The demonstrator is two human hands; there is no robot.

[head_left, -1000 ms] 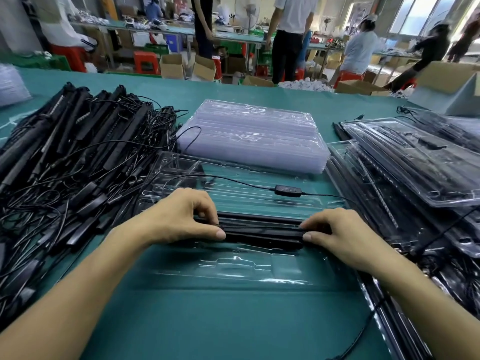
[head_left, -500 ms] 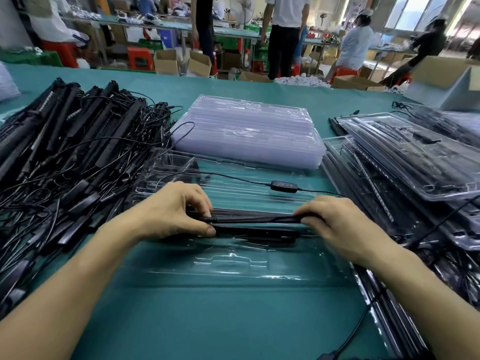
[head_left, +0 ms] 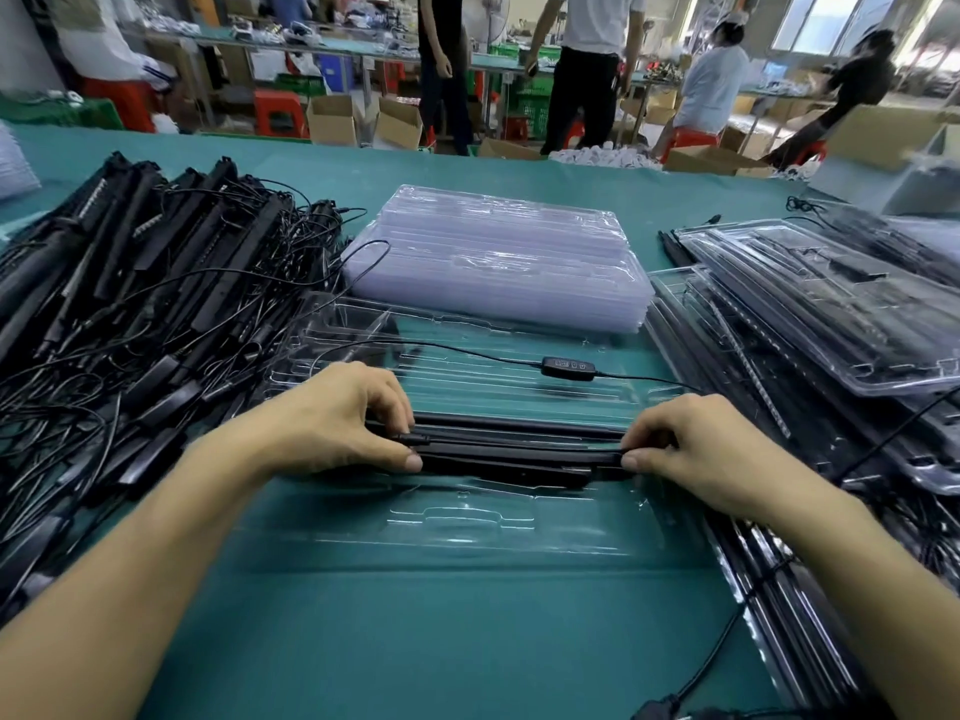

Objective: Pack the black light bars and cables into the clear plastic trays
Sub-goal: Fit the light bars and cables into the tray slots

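Light bars (head_left: 519, 452) span the tray (head_left: 467, 517), left hand (head_left: 332, 418) and right hand (head_left: 696, 449) fingers (head_left: 631, 462) pinching ends.

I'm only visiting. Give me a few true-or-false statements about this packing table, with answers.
1. The left hand and right hand grip opposite ends of the black light bars. True.
2. The bars are over an open clear tray. True.
3. The stack of empty trays lies at the person's left. False: it lies beyond the hands; the loose bars and cables are at the left.
4. The cable's controller is in the right hand. False: it lies apart from both hands, beyond the bars.
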